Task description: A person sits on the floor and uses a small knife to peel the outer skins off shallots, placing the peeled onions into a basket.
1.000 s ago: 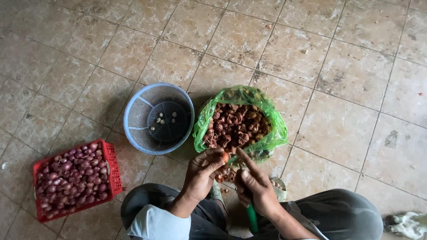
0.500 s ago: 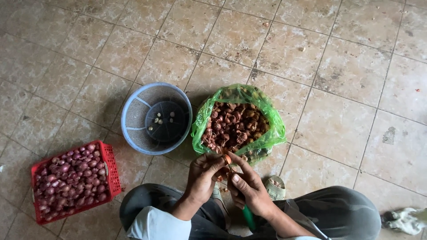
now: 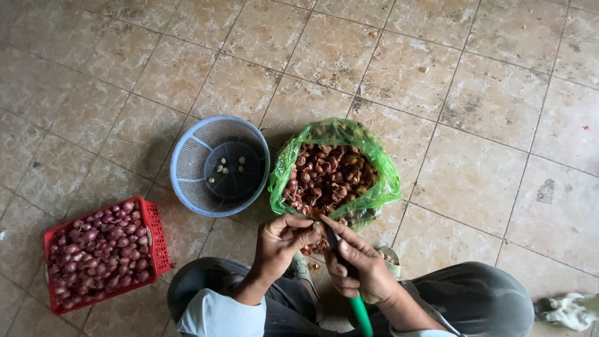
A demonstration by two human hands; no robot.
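My left hand (image 3: 282, 243) pinches a small shallot at its fingertips, just below the green plastic bag (image 3: 374, 181) full of brown shallot skins and bulbs. My right hand (image 3: 360, 265) grips a knife with a green handle (image 3: 360, 312); its dark blade points up toward the shallot between both hands. A round blue-grey plastic basket (image 3: 193, 162) with a few pale peeled pieces on its bottom stands left of the bag. Further left, a red crate (image 3: 156, 240) holds several purple shallots.
I sit on a worn tiled floor (image 3: 474, 112), my knees in dark trousers on either side of my hands. A crumpled pale cloth (image 3: 571, 309) lies at the lower right edge. Loose skins lie under my hands.
Both hands have stayed together below the bag, working the shallot; the fingers shifted slightly and the knife blade now points up between them.
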